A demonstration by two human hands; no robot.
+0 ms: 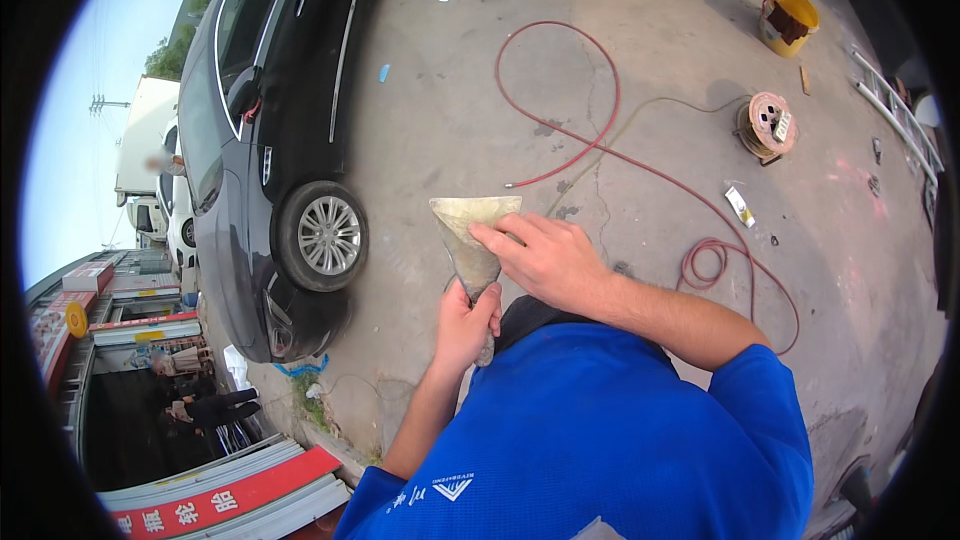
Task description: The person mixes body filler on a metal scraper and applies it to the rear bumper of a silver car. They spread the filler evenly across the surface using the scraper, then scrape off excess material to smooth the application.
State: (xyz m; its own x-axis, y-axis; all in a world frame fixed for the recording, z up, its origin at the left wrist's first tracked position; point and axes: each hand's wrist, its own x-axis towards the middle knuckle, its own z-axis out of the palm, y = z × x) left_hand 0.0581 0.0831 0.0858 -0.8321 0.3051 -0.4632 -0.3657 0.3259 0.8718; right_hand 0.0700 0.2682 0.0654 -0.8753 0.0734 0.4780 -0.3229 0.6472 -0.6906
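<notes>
A scraper (pixel 463 220) with a wide, pale, smeared blade and a narrow handle is held upright in front of my blue shirt. My left hand (pixel 466 325) is closed round its handle, thumb on top. My right hand (pixel 545 265) reaches over from the right, its fingers bent onto the right part of the blade and gripping it, the index fingertip on the pale surface. What my right thumb does is hidden.
A dark car (pixel 250 160) stands at left. Red hose (pixel 650 165) loops over concrete, with a reel (pixel 767 125), yellow bucket (pixel 788 15), white tube (pixel 739 206) and ladder (pixel 900 120) at right. People (pixel 215 408) are by a shopfront (pixel 220 485), lower left.
</notes>
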